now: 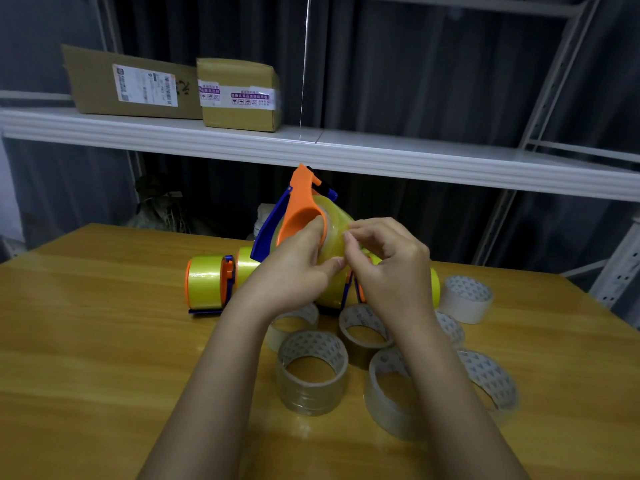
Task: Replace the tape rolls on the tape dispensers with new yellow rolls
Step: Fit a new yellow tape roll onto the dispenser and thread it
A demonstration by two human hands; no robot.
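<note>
My left hand [298, 268] grips an orange-and-blue tape dispenser [298, 209], raised above the table with a yellow roll [334, 220] seated in it. My right hand [388, 258] pinches at the surface of that yellow roll with fingertips. A second dispenser [207, 285] loaded with a yellow roll lies on its side on the table at the left. More yellow tape [246, 263] sits behind my left wrist, and another yellow roll [434, 282] shows behind my right hand, mostly hidden.
Several clear and brownish tape rolls [311, 372] lie on the wooden table [86, 358] in front of me, and a white one [465, 297] sits at the right. A white shelf [381, 154] above carries two cardboard boxes [239, 95].
</note>
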